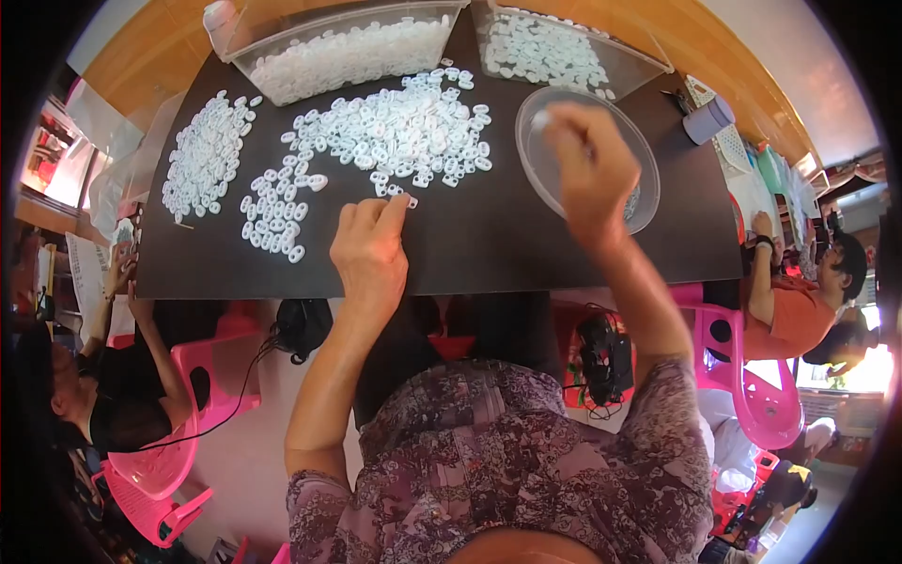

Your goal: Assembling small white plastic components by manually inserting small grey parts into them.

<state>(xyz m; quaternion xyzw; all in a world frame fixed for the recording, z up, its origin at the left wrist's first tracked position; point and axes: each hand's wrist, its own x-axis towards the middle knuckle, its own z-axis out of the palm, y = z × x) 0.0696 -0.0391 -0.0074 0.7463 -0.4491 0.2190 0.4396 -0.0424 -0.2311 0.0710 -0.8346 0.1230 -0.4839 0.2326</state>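
Note:
My left hand [371, 246] rests near the middle of the dark table. Its fingers are closed, with the index finger and thumb at a small white oval piece with holes [412, 201] below the main pile. My right hand [598, 174] is raised over a round clear plastic tray [648, 202] and smeared by motion. Its fingers are bent together, and a blurred small white piece [541, 120] shows at their tips. Ahead lies a large heap of white two-holed pieces [404, 132]. A smaller group [274, 216] lies left of my left hand; small metal bits show in the tray.
Two clear bins, left [352, 52] and right [545, 47], hold white pieces at the back. Another pile [207, 155] is at far left. A grey cup [708, 120] stands at right. People sit on both sides, with pink chairs [742, 376] beside the table.

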